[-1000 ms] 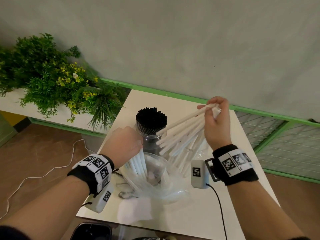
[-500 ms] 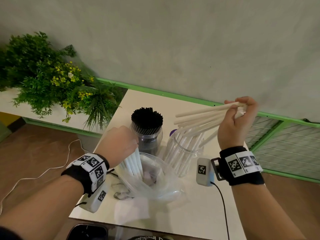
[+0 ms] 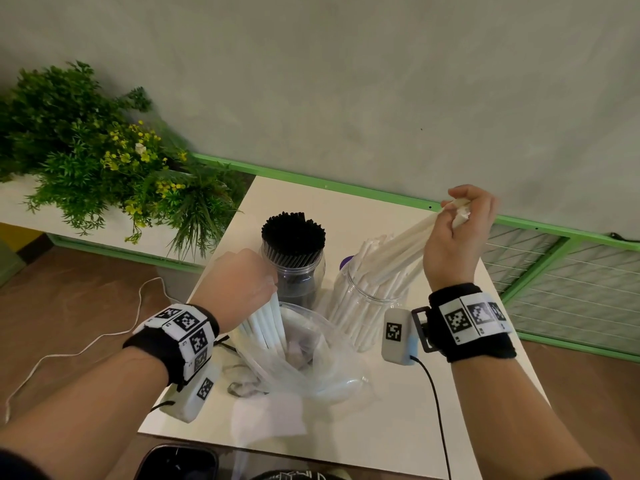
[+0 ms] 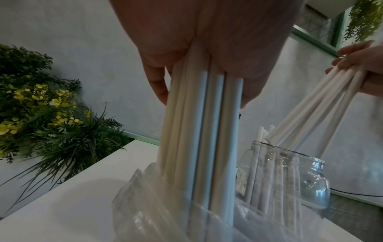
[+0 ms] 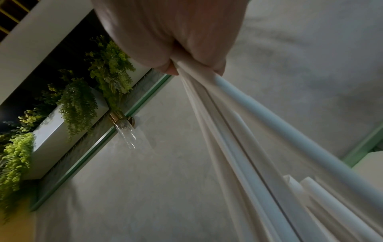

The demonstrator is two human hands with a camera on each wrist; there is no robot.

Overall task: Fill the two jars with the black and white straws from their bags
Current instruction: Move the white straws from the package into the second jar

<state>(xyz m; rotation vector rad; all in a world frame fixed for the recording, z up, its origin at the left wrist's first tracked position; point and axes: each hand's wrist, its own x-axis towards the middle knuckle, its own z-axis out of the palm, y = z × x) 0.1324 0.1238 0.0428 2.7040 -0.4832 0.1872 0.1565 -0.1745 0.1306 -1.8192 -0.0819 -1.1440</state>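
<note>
My right hand (image 3: 457, 233) grips a bunch of white straws (image 3: 398, 247) by their top ends; their lower ends slant down into the clear right jar (image 3: 363, 306), which holds several white straws. The same bunch (image 4: 323, 104) enters that jar (image 4: 290, 176) in the left wrist view. My left hand (image 3: 239, 285) grips a second bundle of white straws (image 3: 266, 323) standing upright in an open clear plastic bag (image 3: 311, 355). In the left wrist view this bundle (image 4: 199, 131) runs down into the bag (image 4: 149, 204). The left jar (image 3: 294, 271) is packed with black straws (image 3: 292, 233).
The small white table (image 3: 381, 427) stands against a grey wall with a green rail (image 3: 346, 187). Green plants (image 3: 104, 168) fill a planter to the left. A purple lid (image 3: 346, 263) lies behind the right jar. White paper (image 3: 266, 417) lies near the table's front edge.
My right hand has tipped its bunch of white straws from level to slanting down, and their lower ends now sit in the right jar. My left hand stays on the bundle in the bag.
</note>
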